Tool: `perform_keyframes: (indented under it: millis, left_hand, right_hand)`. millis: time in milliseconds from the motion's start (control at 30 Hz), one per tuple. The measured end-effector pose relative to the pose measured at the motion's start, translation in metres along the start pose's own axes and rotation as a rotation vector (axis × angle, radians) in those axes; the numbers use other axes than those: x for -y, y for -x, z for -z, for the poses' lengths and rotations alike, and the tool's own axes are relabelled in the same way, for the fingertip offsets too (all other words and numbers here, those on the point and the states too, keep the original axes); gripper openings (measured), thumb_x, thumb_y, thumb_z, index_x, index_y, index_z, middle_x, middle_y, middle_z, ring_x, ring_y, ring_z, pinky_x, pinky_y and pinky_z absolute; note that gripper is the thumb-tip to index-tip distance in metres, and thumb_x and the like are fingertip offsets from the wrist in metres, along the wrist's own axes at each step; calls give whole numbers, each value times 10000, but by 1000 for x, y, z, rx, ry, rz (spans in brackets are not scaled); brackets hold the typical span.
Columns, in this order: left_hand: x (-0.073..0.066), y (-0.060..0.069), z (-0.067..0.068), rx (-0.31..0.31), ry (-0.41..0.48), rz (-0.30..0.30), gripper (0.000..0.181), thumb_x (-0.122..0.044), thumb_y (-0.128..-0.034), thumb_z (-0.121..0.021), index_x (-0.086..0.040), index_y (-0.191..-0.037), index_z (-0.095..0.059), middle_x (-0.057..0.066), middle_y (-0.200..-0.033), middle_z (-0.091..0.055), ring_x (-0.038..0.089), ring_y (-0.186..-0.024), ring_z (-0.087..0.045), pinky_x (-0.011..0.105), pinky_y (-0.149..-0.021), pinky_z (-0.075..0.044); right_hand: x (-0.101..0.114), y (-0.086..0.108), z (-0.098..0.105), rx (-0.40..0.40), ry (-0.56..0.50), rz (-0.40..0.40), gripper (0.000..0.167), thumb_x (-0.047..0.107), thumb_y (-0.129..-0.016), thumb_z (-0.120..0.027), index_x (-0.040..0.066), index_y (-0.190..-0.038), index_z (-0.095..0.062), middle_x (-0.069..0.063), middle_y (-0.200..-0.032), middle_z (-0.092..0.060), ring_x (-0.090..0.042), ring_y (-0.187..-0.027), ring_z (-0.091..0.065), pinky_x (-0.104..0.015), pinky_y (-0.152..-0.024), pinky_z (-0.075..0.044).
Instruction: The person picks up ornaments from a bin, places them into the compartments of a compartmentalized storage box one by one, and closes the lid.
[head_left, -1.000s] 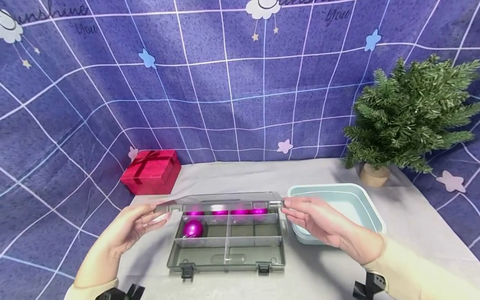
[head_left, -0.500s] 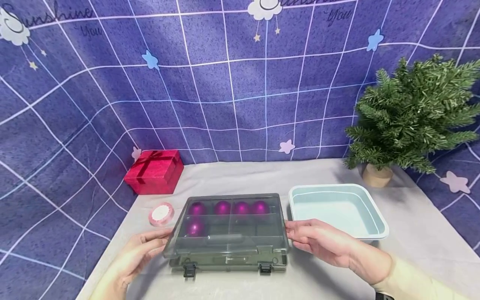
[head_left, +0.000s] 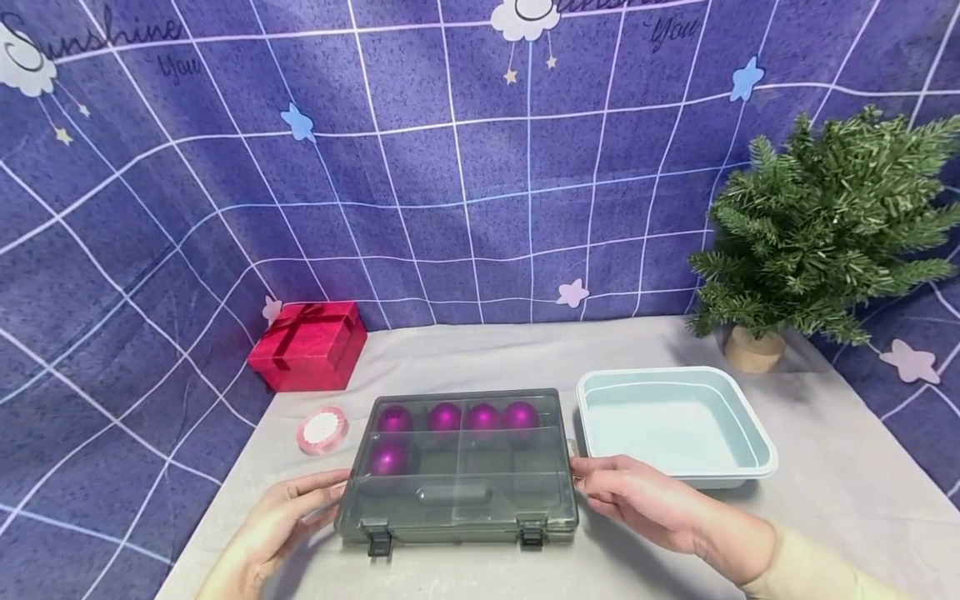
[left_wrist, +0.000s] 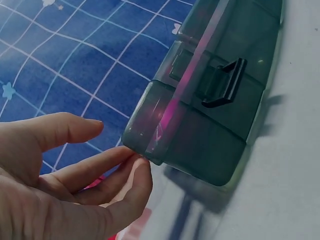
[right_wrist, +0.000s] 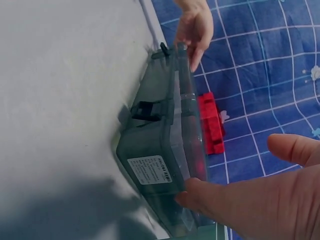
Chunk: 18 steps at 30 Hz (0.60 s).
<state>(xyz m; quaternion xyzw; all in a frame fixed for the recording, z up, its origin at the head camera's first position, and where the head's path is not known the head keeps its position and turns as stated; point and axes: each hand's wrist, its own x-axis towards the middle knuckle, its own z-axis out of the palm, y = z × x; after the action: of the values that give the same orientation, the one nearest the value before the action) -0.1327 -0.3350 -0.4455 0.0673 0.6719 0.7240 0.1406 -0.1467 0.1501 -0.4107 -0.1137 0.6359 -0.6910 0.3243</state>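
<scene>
A smoky grey, see-through compartment box (head_left: 495,498) lies on the table in the head view with its lid down. Several shiny magenta balls (head_left: 388,458) show through the lid, most in the back row. Two dark latches (head_left: 379,543) stick out from its front edge, flipped outward. My left hand (head_left: 281,521) touches the box's left side with its fingertips, thumb held apart in the left wrist view. At the right side, my right hand (head_left: 645,504) rests its fingers on the lid's edge, its thumb also apart. A white label (right_wrist: 150,170) marks the box's right end.
A pale blue tray (head_left: 759,437) stands just right of the box. To the left sit a pink ribbon roll (head_left: 322,429) and a red gift box (head_left: 307,346). A small artificial fir tree (head_left: 817,225) stands at the back right, before a blue gridded cloth (head_left: 480,167).
The raised lid has swung down toward me and now lies flat on the box. Both hands have come down with it along the sides, uncovering the ribbon roll.
</scene>
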Motion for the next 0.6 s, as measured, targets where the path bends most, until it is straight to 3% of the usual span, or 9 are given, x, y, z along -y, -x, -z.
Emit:
perform_keyframes:
  millis: [67, 100, 167, 233, 300, 367, 433, 467, 600]
  left_hand:
    - [2, 0, 0, -20, -10, 21, 333, 10, -1037, -479, -18, -1317, -657, -31, -1243, -703, 79, -1134, -638, 284, -933, -515]
    - [4, 0, 0, -36, -18, 35, 335, 9, -1029, -497, -61, -1306, -672, -47, -1237, -702, 79, -1119, -641, 286, -922, -518]
    - [6, 0, -1, -69, -41, 56, 346, 8, -1010, -537, -151, -1276, -691, -81, -1227, -693, 85, -1082, -648, 291, -896, -525]
    - [9, 1, -2, -96, -65, 69, 360, 9, -991, -570, -208, -1250, -693, -106, -1220, -677, 89, -1043, -646, 298, -871, -529]
    - [12, 1, -3, -123, -82, 69, 362, 12, -973, -594, -202, -1250, -687, -108, -1214, -666, 97, -1023, -645, 305, -851, -535]
    - [14, 0, -4, -138, -92, 63, 360, 13, -963, -605, -169, -1265, -674, -98, -1209, -662, 103, -1014, -644, 304, -836, -537]
    - [16, 0, -4, -144, -94, 67, 354, 8, -959, -611, -154, -1269, -667, -92, -1203, -662, 99, -1021, -642, 298, -827, -534]
    - [16, 0, -5, -152, -94, 72, 353, 10, -955, -615, -146, -1268, -663, -85, -1198, -664, 96, -1026, -643, 294, -822, -534]
    - [16, -2, -10, -180, -108, 60, 393, 38, -943, -616, -43, -1328, -605, 14, -1236, -650, 103, -1061, -644, 286, -830, -539]
  right_hand:
    - [-1, 2, -1, 6, 22, -1, 648, 128, -947, -540, -241, -1438, -332, -330, -1627, -73, -373, -1481, -171, -472, -1179, -250]
    - [-1, 2, -2, 13, 35, -4, 581, 127, -944, -538, -218, -1397, -423, -326, -1630, -79, -351, -1462, -209, -478, -1181, -238]
    - [-1, 3, -2, 31, 58, -5, 351, 114, -932, -524, -143, -1159, -600, -323, -1631, -81, -307, -1402, -274, -504, -1184, -202]
    - [-2, 3, -3, 47, 77, -7, 137, 105, -922, -511, -13, -894, -576, -318, -1634, -88, -287, -1350, -316, -531, -1184, -173]
    - [-2, 2, -4, 47, 92, -4, 157, 102, -925, -517, -44, -932, -575, -317, -1628, -142, -275, -1358, -343, -545, -1182, -175]
    - [-4, 2, -5, 40, 101, 1, 400, 106, -932, -528, -191, -1200, -548, -320, -1616, -192, -284, -1388, -337, -556, -1179, -182]
    - [-6, 1, -5, 37, 100, 1, 656, 108, -940, -537, -236, -1452, -310, -327, -1608, -205, -314, -1417, -320, -561, -1175, -191]
    - [-8, 1, -5, 36, 97, 3, 730, 104, -941, -539, -235, -1489, -195, -339, -1604, -197, -325, -1420, -313, -559, -1173, -200]
    - [-15, 2, -5, 33, 75, -21, 726, 96, -938, -530, -266, -1465, -185, -360, -1608, -89, -390, -1460, -235, -552, -1167, -234]
